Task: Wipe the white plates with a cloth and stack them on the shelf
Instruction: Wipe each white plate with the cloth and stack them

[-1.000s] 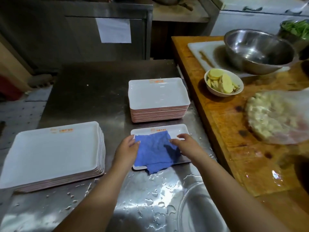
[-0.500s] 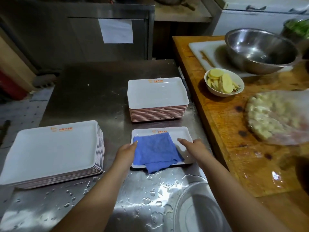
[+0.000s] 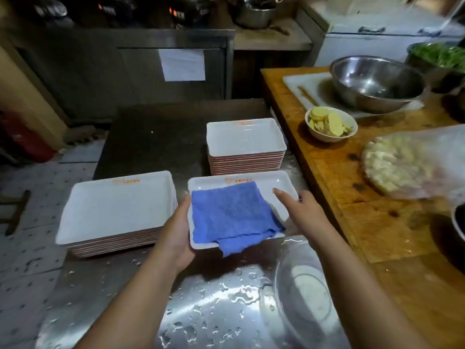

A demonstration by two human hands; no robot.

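Blue cloth (image 3: 232, 216) is lying on a white plate (image 3: 281, 183) showing an orange logo at 12 o'clock. White plate stacks (image 3: 113, 210) are showing pink-brown edges. Steel-grey worktop (image 3: 156, 137) is glistening; at 3 o'clock, the orange-brown wooden worktop (image 3: 352, 222) is showing dark stains.

View: a single head-worn wide-angle camera, no second view to overlap.
Position: above a wet steel counter (image 3: 156, 137), at the person's eye level.
Facing: forward and down, toward a dark cabinet (image 3: 125, 71) at the back.
Nearness: close; both forearms enter from the bottom edge.
Framing: a wooden table (image 3: 352, 202) fills the right side, bent by the lens.
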